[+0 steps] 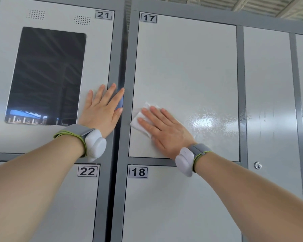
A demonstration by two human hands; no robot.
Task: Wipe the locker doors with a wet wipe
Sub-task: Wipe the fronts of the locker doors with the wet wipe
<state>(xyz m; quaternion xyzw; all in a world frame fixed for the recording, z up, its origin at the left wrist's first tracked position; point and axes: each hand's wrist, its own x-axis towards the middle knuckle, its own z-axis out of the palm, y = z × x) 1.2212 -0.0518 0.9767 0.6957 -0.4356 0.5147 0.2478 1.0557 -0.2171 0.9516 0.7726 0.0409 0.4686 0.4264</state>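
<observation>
The right hand [162, 130] presses the wipe [140, 119] flat-fingered against door 17 [185, 67] to scrub; the left hand [103, 109], fingers spread, braces on door 21 [98, 49]

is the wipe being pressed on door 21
No, the right hand presses the wet wipe flat against door 17, near its lower left corner, while the left hand rests bare on door 21.

A white, folded wet wipe [138, 121] lies flat against the lower left of the pale grey metal locker door numbered 17 [185, 67], at the centre of the frame. It is partly covered by the straight fingers [150, 117] of the right hand [162, 130] pressing it. A glossy wet patch [205, 121] shines on the door just right of the wipe. The door is closed.
</observation>
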